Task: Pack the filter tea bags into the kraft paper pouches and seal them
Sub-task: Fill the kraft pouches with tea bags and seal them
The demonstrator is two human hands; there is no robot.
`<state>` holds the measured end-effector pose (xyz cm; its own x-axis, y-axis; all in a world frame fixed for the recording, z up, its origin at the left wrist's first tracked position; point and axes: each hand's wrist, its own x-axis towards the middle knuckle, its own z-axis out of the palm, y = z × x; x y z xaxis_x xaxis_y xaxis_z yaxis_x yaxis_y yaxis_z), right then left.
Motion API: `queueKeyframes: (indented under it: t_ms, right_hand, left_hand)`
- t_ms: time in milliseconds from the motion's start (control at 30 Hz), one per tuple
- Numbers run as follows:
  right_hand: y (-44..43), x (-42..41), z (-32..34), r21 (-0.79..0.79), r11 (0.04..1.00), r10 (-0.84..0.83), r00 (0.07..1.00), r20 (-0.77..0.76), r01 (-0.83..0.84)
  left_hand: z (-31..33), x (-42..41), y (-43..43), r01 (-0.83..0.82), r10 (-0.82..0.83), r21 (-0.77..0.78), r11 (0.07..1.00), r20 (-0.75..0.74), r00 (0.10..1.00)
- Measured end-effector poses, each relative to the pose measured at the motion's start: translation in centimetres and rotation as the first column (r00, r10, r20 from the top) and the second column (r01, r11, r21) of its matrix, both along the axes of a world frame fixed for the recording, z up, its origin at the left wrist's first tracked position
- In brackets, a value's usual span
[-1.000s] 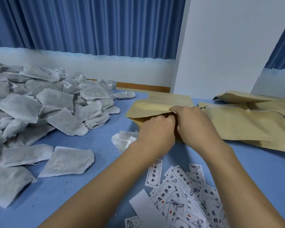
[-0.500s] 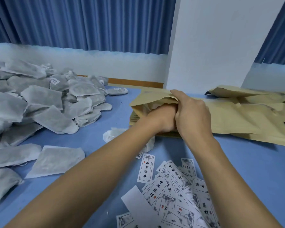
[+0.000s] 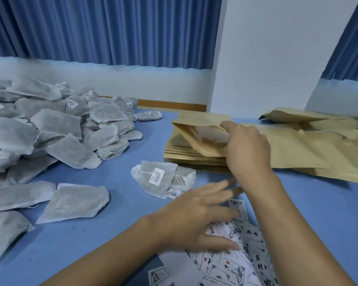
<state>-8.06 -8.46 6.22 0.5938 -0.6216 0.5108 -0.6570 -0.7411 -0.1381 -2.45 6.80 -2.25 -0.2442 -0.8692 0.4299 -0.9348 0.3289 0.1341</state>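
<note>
Blue table (image 3: pixel 112 234) with loose white printed labels (image 3: pixel 236 265) bearing black characters, overlapping at its near edge, right side. Beyond far edge: pleated blue curtain (image 3: pixel 112 27), white pillar (image 3: pixel 277 48), wooden strip (image 3: pixel 170 104).

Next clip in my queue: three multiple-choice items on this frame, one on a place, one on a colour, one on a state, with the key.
1. Where does the pile of filter tea bags lie?
A. On the left of the table
B. On its right
C. Inside a box

2. What colour is the table top?
A. Green
B. Blue
C. White

3. What is the right hand doing?
A. Lying flat
B. Pinching a label
C. Gripping a kraft pouch by its open mouth

Key: 1 A, the heap fills the table's left side; 2 B, the bare surface between things is blue; 3 C, its fingers curl over the pouch's upper edge.
</note>
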Motion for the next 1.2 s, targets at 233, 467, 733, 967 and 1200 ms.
queueKeyframes:
  t_ms: [233,467,733,967,1200]
  right_hand:
    - [0.6,0.2,-0.2,0.005,1.000,-0.008,0.997,-0.076,0.008]
    - [0.4,-0.2,0.0,0.006,1.000,-0.013,0.997,-0.073,0.013]
    - [0.2,-0.5,0.4,0.030,1.000,0.004,0.996,-0.088,-0.002]
    - [0.4,-0.6,1.2,0.059,0.994,0.094,0.990,-0.107,-0.088]
    - [-0.5,-0.8,1.4,0.057,0.992,0.118,0.991,-0.055,-0.115]
  left_hand:
    - [-0.7,-0.4,0.0,-0.050,0.050,0.316,0.947,0.007,0.999]
    - [-0.3,-0.8,0.6,-0.130,0.095,0.143,0.981,0.231,0.968]
    - [-0.8,0.4,0.8,-0.099,0.082,-0.055,0.994,-0.255,0.963]
    - [5.2,2.0,-1.5,-0.277,0.354,-0.678,0.680,-0.027,0.935]
    - [8.2,2.2,-4.4,-0.722,0.721,-0.016,0.691,0.079,0.688]
